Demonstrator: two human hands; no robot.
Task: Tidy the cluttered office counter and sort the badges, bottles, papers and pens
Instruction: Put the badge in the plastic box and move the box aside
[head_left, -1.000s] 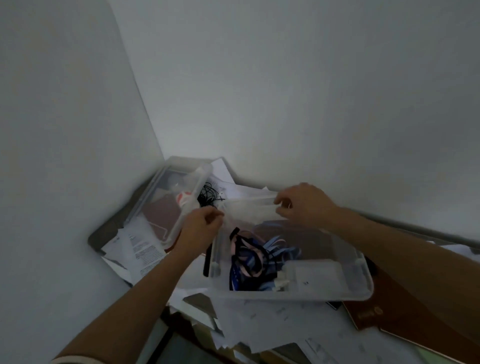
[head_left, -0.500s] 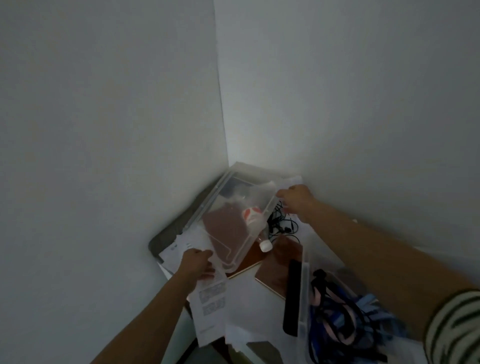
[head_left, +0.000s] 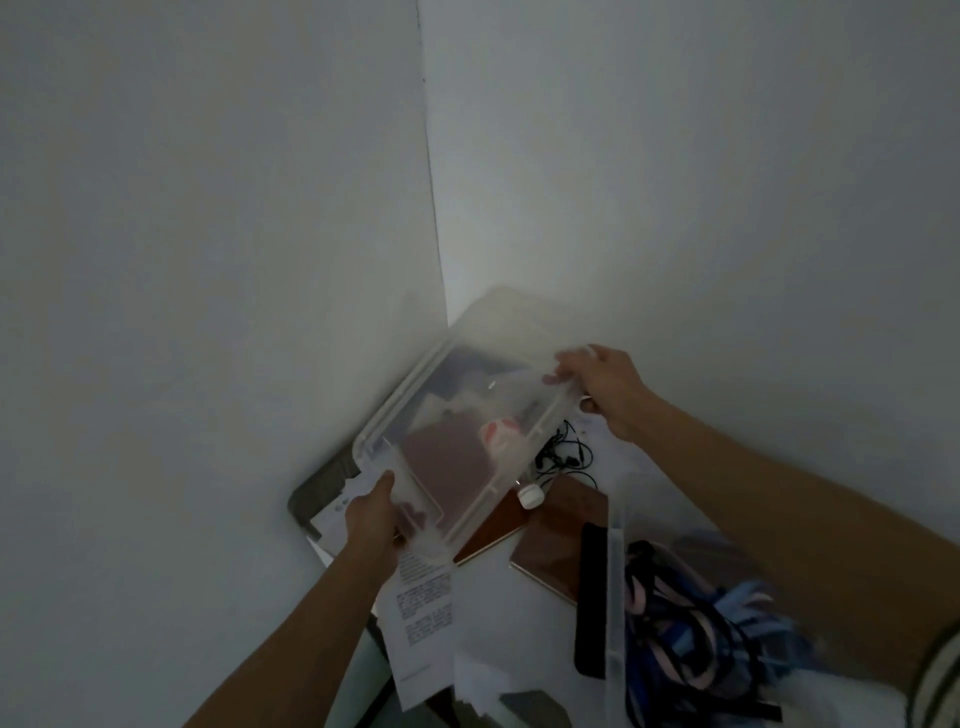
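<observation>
A clear plastic bin (head_left: 410, 415) is tilted up in the counter's corner, its open side away from me. My left hand (head_left: 371, 522) grips its near corner and my right hand (head_left: 605, 384) grips its far right edge. Through the plastic I see a brown folder and a red and white bottle (head_left: 498, 436). A second clear bin (head_left: 615, 597) at lower right holds a tangle of blue, black and pink badge lanyards (head_left: 691, 623). Printed papers (head_left: 423, 608) lie under the tilted bin and spread toward me.
Two white walls meet in a corner right behind the tilted bin. Black earphone cables (head_left: 563, 457) and a small white cap (head_left: 530, 498) lie beside it. Brown boards (head_left: 553, 545) and a black flat object (head_left: 589, 597) sit between the two bins. The counter's grey edge (head_left: 317, 480) shows at left.
My view has swung left from the lanyard bin to the corner bin. Both hands left the lanyard bin's contents and took hold of the corner bin, which now sits lifted and tilted.
</observation>
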